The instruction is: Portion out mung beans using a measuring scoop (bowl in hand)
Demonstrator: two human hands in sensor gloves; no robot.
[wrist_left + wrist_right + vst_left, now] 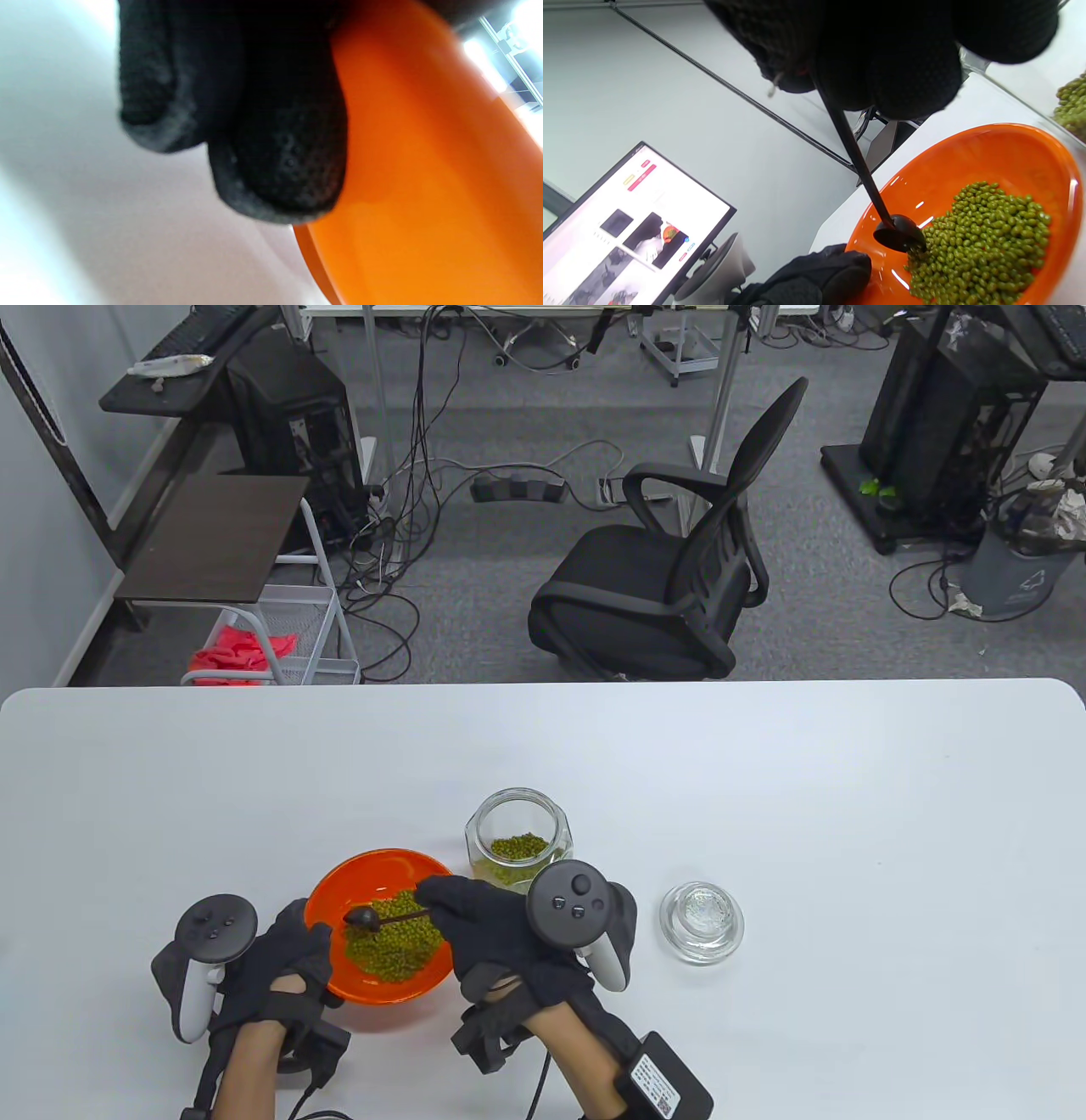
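An orange bowl (356, 891) with a heap of green mung beans (394, 942) is held tilted by my left hand (293, 959), which grips its left rim; the bowl's underside fills the left wrist view (424, 178) beside my fingers (280, 169). My right hand (484, 920) pinches the handle of a small dark measuring scoop (365, 917). The scoop's cup (897, 235) rests at the edge of the beans (984, 237) inside the bowl (1009, 152). A glass jar (517, 836) holding some mung beans stands open just behind the bowl.
The jar's glass lid (702, 920) lies on the white table (848, 814) to the right of my right hand. A black office chair (662, 585) stands beyond the table's far edge. A monitor (628, 220) shows in the right wrist view.
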